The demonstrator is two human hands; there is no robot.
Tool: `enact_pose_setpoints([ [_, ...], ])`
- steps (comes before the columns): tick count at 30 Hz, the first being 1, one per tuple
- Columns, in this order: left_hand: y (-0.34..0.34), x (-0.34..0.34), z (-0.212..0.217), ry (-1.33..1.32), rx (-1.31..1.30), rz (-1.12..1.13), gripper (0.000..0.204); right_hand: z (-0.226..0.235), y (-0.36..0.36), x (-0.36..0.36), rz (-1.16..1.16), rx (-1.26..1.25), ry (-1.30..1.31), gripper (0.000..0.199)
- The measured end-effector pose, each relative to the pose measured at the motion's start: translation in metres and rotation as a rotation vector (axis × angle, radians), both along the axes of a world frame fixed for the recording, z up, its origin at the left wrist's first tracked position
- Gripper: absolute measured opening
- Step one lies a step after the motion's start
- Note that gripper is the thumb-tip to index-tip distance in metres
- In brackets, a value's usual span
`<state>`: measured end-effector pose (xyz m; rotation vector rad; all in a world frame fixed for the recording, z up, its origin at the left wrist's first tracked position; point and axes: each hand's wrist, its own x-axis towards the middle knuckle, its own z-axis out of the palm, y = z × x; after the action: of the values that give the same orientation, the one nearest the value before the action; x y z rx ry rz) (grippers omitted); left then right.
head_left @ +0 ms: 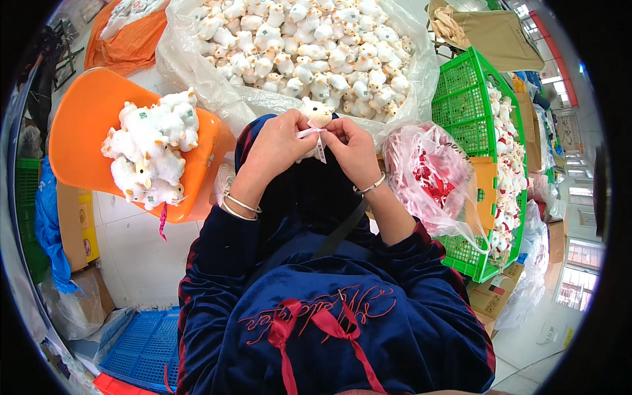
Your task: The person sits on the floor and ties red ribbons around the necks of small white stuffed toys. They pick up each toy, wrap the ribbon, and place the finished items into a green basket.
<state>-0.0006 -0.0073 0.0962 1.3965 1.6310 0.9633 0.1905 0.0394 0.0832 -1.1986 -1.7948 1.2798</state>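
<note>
A small white plush animal (317,112) sits upright above my lap, its head showing between my two hands. Around its neck runs a pale pink ribbon (321,146), with one end hanging down its front. My left hand (280,141) is closed, thumb and fingers pinching the ribbon at the neck. From the other side my right hand (355,150) pinches the ribbon close to the same spot, its fingers partly covering the toy. Most of the toy's body is hidden behind the hands.
Ahead, a big clear plastic bag (243,102) holds many white plush animals. More lie on an orange chair (76,125) at left. To the right are a plastic bag of red and pink ribbons (431,178) and a green crate (454,85) with finished-looking toys. A blue crate (141,349) stands lower left.
</note>
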Motion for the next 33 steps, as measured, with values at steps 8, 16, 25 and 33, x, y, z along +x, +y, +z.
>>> enact_pose_setpoints([
  [8,-0.007,0.011,-0.009,-0.009,0.079,0.058,0.03,0.004,0.006,-0.002,0.0,-0.123,0.058,0.013],
  [16,-0.01,0.025,-0.008,0.1,0.081,0.107,0.029,0.046,0.007,-0.009,0.033,-0.235,-0.208,0.015],
  [25,-0.015,0.036,-0.014,0.172,0.11,0.162,0.034,0.046,-0.005,-0.022,-0.095,-0.318,-0.228,0.016],
  [33,-0.016,0.037,-0.012,0.161,0.098,0.187,0.036,0.049,-0.006,-0.024,-0.108,-0.339,-0.271,0.019],
])
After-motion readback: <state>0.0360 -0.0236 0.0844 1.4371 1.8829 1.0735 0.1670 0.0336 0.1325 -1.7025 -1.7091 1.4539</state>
